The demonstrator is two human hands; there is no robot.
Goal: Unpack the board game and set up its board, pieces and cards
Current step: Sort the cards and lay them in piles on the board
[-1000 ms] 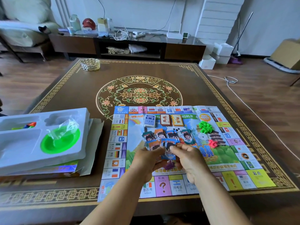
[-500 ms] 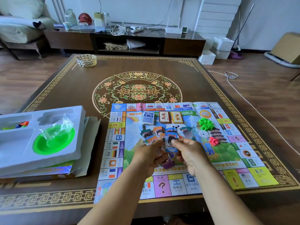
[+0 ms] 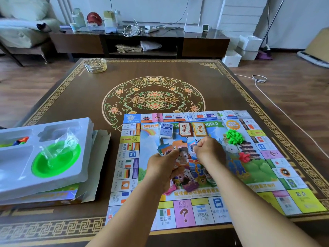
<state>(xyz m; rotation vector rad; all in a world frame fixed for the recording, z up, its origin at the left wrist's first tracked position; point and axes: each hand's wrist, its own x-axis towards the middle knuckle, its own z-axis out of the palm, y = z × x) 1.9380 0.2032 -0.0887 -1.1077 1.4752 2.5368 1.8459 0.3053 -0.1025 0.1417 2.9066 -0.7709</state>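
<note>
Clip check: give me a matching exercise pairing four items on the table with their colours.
Items:
1. bowl
2. tray
3. pile of small houses
4. flower-shaped piece

Colours:
A. white
B. red
C. bright green, sitting in a tray
D. bright green, lying on the board

Pairs: 1-C, 2-A, 3-D, 4-B

- One head-worn view, looking forward and down from the table's (image 3: 178, 72) near edge toward its far edge
- Close above the game board (image 3: 267, 202) at the near right corner; room beyond
</note>
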